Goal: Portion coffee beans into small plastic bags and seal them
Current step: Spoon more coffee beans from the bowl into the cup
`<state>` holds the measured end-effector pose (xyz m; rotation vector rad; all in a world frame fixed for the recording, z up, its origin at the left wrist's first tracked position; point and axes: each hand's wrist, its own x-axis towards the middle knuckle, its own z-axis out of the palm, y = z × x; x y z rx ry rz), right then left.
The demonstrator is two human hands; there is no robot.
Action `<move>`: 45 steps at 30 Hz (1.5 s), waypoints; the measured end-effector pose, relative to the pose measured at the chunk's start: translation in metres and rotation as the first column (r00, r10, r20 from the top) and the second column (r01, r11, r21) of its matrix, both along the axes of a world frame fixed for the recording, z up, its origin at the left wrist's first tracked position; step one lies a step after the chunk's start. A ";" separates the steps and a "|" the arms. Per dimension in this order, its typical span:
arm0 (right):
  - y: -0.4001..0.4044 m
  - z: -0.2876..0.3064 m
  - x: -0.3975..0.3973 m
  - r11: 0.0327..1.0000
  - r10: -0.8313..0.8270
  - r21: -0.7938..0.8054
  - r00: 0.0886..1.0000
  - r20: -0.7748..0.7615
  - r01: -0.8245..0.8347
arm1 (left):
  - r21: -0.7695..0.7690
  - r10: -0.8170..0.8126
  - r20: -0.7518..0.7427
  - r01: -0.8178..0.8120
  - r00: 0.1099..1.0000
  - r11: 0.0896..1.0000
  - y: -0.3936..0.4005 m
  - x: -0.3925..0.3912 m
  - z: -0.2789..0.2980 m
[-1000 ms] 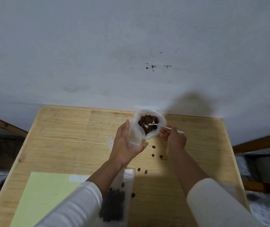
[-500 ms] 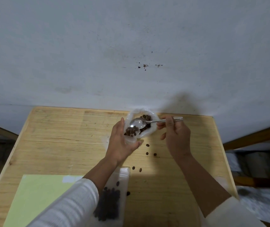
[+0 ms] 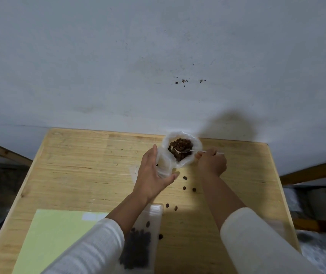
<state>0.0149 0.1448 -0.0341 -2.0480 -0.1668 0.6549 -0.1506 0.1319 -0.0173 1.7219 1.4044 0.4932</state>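
Right hand (image 3: 212, 162) dips spoon (image 3: 185, 151) into bean bag (image 3: 182, 149) — left hand (image 3: 154, 175) grips small bag (image 3: 165, 165).

I count two hands, the left hand (image 3: 151, 176) and the right hand (image 3: 212, 164). One spoon (image 3: 185, 151). Three plastic bags: the big bag of beans (image 3: 181, 149), a small bag (image 3: 163, 164) and a filled bag (image 3: 140, 244). Six loose beans (image 3: 185, 177) on one surface (image 3: 79, 165). One green sheet (image 3: 53, 238).

Open bag of beans (image 3: 181, 148) at table's far edge, spoon (image 3: 180, 151) dipped in. Small empty bag (image 3: 163, 165) beside it. Filled bag (image 3: 138, 246) lies near me.
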 end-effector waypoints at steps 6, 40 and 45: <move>-0.009 0.005 -0.005 0.938 -0.132 0.233 0.888 -0.440 0.255 | 0.006 0.002 -0.016 -0.002 1.000 1.000 0.002 -0.003 -0.002; -0.111 0.058 0.022 0.904 0.398 0.181 0.917 -0.027 -0.387 | 0.106 0.032 0.052 -0.038 0.998 0.994 -0.010 -0.003 0.005; -0.109 0.008 0.029 0.995 0.047 0.099 0.988 -0.146 -0.032 | 0.121 0.033 0.011 -0.034 0.999 0.992 -0.017 -0.003 0.000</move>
